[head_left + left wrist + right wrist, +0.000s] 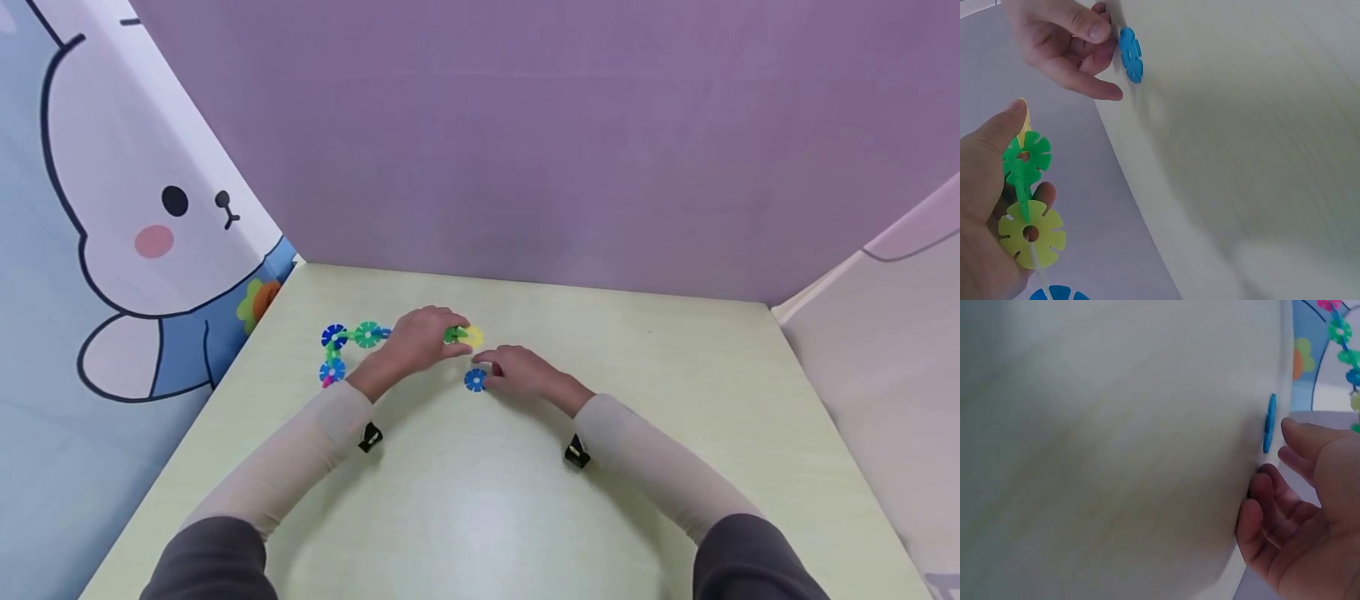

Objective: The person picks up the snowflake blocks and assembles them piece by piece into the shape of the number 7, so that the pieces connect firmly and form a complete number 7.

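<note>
A chain of joined plastic snowflake discs runs along the back left of the table, with a green disc and a dark blue disc showing. My left hand holds its right end, thumb on the yellow disc. Part of the chain is hidden by that hand; the left wrist view shows a green disc and a yellow-green disc along the palm. A loose blue disc is on the table. Beside it is my right hand, its fingers loosely bent and nothing held.
The pale table ends at a purple backdrop behind the hands. A cartoon-printed cloth hangs at the left and a pale one at the right. A black strap piece hangs below the right wrist.
</note>
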Tool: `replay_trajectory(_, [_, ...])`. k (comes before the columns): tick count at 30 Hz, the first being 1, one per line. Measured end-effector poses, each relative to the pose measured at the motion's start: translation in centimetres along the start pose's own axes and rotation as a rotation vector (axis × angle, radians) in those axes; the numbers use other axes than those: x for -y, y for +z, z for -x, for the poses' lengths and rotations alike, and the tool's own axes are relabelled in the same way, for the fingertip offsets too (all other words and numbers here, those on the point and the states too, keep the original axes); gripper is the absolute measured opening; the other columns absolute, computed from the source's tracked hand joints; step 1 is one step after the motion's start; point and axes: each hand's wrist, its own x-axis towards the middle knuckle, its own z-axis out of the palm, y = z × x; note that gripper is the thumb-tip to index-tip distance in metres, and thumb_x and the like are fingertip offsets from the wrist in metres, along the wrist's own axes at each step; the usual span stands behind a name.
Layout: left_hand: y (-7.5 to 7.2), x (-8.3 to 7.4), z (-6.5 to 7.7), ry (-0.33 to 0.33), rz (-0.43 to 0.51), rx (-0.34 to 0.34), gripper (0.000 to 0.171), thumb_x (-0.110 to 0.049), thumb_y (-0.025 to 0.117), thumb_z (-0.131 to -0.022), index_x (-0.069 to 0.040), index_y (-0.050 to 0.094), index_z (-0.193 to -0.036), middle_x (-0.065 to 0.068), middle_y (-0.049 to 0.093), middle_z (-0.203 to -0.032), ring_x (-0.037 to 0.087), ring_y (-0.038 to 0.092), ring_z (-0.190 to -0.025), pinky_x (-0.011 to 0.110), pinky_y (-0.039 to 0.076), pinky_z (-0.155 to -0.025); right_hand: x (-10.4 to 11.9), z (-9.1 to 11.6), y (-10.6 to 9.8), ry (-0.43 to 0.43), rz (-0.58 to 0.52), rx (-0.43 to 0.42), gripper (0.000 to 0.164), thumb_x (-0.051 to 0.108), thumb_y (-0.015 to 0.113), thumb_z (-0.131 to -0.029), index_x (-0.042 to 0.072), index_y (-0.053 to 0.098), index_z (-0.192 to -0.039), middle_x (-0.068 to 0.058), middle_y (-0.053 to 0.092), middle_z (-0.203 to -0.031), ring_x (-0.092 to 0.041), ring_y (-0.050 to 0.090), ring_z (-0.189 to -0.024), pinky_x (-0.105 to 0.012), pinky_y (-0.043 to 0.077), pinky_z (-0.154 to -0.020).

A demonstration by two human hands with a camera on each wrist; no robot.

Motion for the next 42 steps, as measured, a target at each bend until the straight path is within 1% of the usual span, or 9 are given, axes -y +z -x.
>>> replay_trajectory(3, [-0.1, 0.3, 0.1, -0.008, -0.012, -0.008, 0.052, -0.049, 0.072, -0.092, -0.017, 0.068, -0.133, 0.005, 0.072, -0.128, 0.025, 0.068, -0.116, 0.042, 0.058, -0.097, 0.4, 0.0, 0.1, 0.008, 0.046, 0.011, 0.047, 0.025, 0.066, -0.099, 0.017, 0.058, -0.144, 0.001, 0.061, -0.087, -0.014, 0.053, -0.079, -0.029, 0.046, -0.073])
replay_trajectory(8, [-0.1, 1.1, 0.2, -0.020, -0.007, -0.035, 0.051, -0.047, 0.074, -0.091, -0.016, 0.069, -0.131, 0.006, 0.073, -0.125, 0.026, 0.068, -0.114, 0.043, 0.058, -0.095, 0.4, -0.1, 0.1, 0.033, 0.053, 0.001, 0.047, 0.026, 0.067, -0.098, 0.020, 0.059, -0.144, 0.001, 0.058, -0.083, -0.013, 0.051, -0.076, -0.027, 0.043, -0.071])
replay_trajectory(15, [0.2, 2.2, 0.5, -0.028, -0.006, -0.056, 0.049, -0.045, 0.076, -0.090, -0.015, 0.070, -0.129, 0.007, 0.074, -0.123, 0.026, 0.069, -0.110, 0.043, 0.059, -0.094, 0.3, -0.3, 0.5, 0.003, 0.104, -0.004, 0.040, 0.026, 0.068, -0.098, 0.022, 0.064, -0.138, 0.001, 0.058, -0.086, -0.014, 0.048, -0.078, -0.026, 0.040, -0.069])
replay_trajectory(19, [0.2, 2.4, 0.6, -0.038, -0.003, -0.046, 0.050, -0.046, 0.076, -0.091, -0.016, 0.070, -0.130, 0.007, 0.073, -0.124, 0.027, 0.069, -0.112, 0.044, 0.058, -0.096, 0.1, -0.2, 0.4, 0.028, 0.050, -0.010, 0.037, 0.025, 0.072, -0.096, 0.018, 0.066, -0.131, 0.001, 0.060, -0.092, -0.015, 0.052, -0.083, -0.028, 0.045, -0.075])
replay_trajectory(22, [0.2, 2.4, 0.6, -0.047, 0.004, -0.037, 0.049, -0.045, 0.075, -0.091, -0.016, 0.070, -0.130, 0.008, 0.073, -0.125, 0.028, 0.069, -0.113, 0.044, 0.058, -0.096, -0.1, -0.1, 0.2, 0.055, -0.023, -0.020, 0.028, 0.025, 0.074, -0.095, 0.015, 0.065, -0.119, 0.001, 0.061, -0.093, -0.015, 0.054, -0.085, -0.029, 0.048, -0.078])
replay_trajectory(24, [0.2, 2.4, 0.6, -0.054, 0.008, -0.029, 0.049, -0.045, 0.075, -0.091, -0.016, 0.070, -0.130, 0.008, 0.073, -0.126, 0.028, 0.069, -0.113, 0.045, 0.058, -0.096, -0.3, 0.0, -0.1, 0.067, -0.054, -0.029, 0.021, 0.024, 0.074, -0.095, 0.014, 0.062, -0.110, 0.001, 0.061, -0.091, -0.015, 0.055, -0.084, -0.028, 0.048, -0.076])
replay_trajectory(27, [0.3, 2.4, 0.6, -0.070, 0.016, -0.013, 0.049, -0.046, 0.075, -0.091, -0.017, 0.069, -0.131, 0.008, 0.072, -0.127, 0.028, 0.068, -0.114, 0.045, 0.057, -0.097, -0.6, 0.2, -0.5, 0.075, -0.098, -0.049, 0.017, 0.024, 0.072, -0.097, 0.013, 0.058, -0.099, 0.000, 0.061, -0.085, -0.015, 0.054, -0.079, -0.026, 0.047, -0.071])
replay_trajectory(36, [0.5, 1.9, 0.3, -0.073, 0.038, 0.018, 0.051, -0.048, 0.073, -0.092, -0.018, 0.068, -0.132, 0.007, 0.072, -0.128, 0.027, 0.068, -0.115, 0.045, 0.057, -0.098, -1.3, 0.8, -1.3, 0.043, -0.110, -0.077, 0.013, 0.023, 0.064, -0.102, 0.012, 0.062, -0.095, 0.002, 0.058, -0.073, -0.011, 0.051, -0.065, -0.023, 0.044, -0.061])
replay_trajectory(42, [0.4, 1.3, 0.2, -0.057, 0.039, 0.012, 0.051, -0.047, 0.075, -0.091, -0.018, 0.069, -0.132, 0.006, 0.072, -0.127, 0.026, 0.068, -0.113, 0.044, 0.057, -0.097, -1.4, 1.0, -2.0, 0.030, -0.132, -0.156, 0.014, 0.025, 0.058, -0.105, 0.015, 0.066, -0.099, 0.003, 0.062, -0.071, -0.010, 0.052, -0.061, -0.023, 0.044, -0.058])
